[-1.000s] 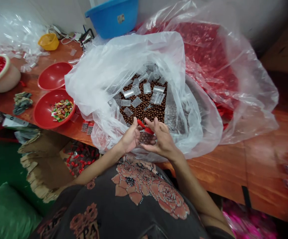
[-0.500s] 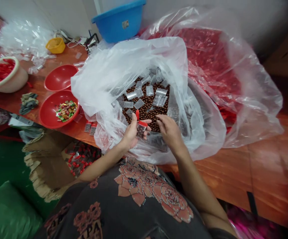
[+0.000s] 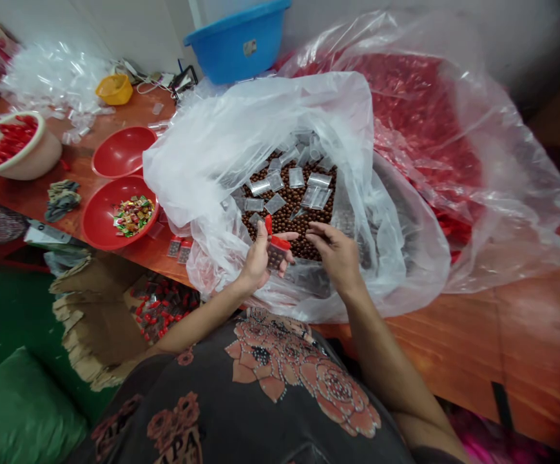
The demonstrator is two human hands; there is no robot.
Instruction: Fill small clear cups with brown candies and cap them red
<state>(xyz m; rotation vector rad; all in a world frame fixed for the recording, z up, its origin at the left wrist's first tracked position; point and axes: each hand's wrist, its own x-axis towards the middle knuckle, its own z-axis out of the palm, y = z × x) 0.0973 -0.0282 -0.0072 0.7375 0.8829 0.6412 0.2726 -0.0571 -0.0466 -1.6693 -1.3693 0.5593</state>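
Observation:
My left hand (image 3: 256, 261) is closed around a small clear plastic box (image 3: 278, 258) filled with brown beads, with a red top. A red cap piece (image 3: 269, 224) sticks up beside my left thumb. My right hand (image 3: 340, 254) hovers to the right, its fingers loosely bent and slightly apart, with nothing visible in them. Beneath both hands lies a heap of brown beads (image 3: 287, 218) in a large translucent plastic bag (image 3: 255, 116). Several unfilled clear boxes (image 3: 317, 196) rest on the beads.
To the left stand a red bowl of wrapped candies (image 3: 96, 225), another red bowl (image 3: 122, 151) and a white tub (image 3: 42, 151) of red pieces. A cardboard box (image 3: 98, 309) with red-capped boxes sits below the table edge. Behind are a blue basin (image 3: 238, 48) and a bag of red pieces (image 3: 419, 109).
The whole view has shifted slightly. My left hand still holds the small box. My right hand's fingers have lifted a little and point more to the left.

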